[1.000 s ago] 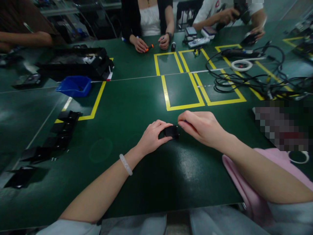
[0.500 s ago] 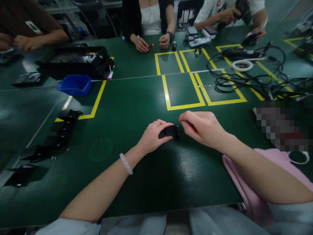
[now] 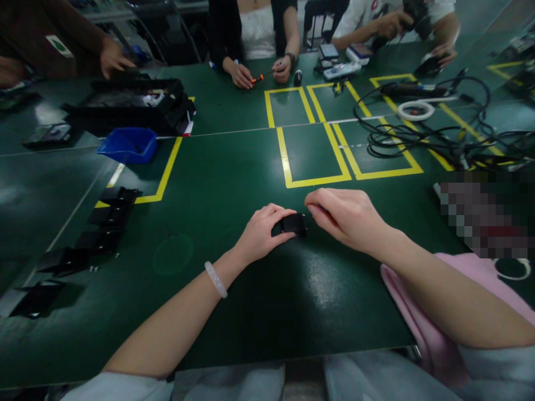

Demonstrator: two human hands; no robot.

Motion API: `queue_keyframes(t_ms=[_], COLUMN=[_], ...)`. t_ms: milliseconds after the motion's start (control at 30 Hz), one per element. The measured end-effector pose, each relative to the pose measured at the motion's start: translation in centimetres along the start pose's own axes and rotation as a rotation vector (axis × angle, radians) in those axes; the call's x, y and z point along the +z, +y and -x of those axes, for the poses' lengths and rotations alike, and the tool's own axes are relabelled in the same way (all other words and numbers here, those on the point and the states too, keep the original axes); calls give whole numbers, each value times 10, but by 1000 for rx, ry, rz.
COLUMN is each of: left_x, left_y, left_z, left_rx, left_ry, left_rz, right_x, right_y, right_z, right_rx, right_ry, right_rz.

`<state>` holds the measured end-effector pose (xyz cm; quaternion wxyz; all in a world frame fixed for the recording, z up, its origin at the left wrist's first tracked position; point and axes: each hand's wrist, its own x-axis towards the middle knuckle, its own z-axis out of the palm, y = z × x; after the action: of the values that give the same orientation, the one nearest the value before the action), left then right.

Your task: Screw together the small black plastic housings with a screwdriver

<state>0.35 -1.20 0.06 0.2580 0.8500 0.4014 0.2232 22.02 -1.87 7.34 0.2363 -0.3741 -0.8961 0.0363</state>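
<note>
A small black part (image 3: 294, 223) lies on the green table (image 3: 234, 167), held at its left side between the thumb and fingers of my left hand (image 3: 265, 231). Just to the right of the part is my right hand (image 3: 340, 217), its fingers pinched together close to the part's right edge. Whatever the right fingertips hold is too small or hidden to make out. Several black bracket-like parts (image 3: 62, 260) stand in a slanting row at the left, with tiny metal pieces (image 3: 93, 269) beside them.
A blue bin (image 3: 129, 145) sits in front of black trays (image 3: 129, 106) at the back left. Tangled black cables (image 3: 384, 142) lie at the right. Pink cloth (image 3: 418, 295) hangs near my right forearm. Across the table, people's hands (image 3: 242, 76) are at work.
My right hand has shifted very slightly, while my left hand and the black part stay in place. At the far left, a person's hand has moved right, over the black trays.
</note>
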Motion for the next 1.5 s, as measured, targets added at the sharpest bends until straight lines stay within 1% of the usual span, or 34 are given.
queue_keyframes(t_ms=[233,367,667,933,1067,1300,1500], left_x=[-1,-1,-1,0,1,-2,-4], left_y=[1,1,1,-1,-1,-2,-4], left_z=[1,0,1,1,1,0,0], left_rx=[-5,-2,-1,14,11,3,-4], left_ry=[-7,-5,-3,0,-3,9,-6], left_rz=[-10,-12,-18,-30,-39,-49,-33], right_x=[1,2,0,1,1,3,5], right_y=[0,-1,-1,0,0,0,1], right_z=[0,0,1,0,0,0,1], right_rx=[23,8,20,-53,-32,-45,-17], right_ry=[15,21,3,15,25,53,49], right_rz=[19,-7,10,-40,9,-52,-27])
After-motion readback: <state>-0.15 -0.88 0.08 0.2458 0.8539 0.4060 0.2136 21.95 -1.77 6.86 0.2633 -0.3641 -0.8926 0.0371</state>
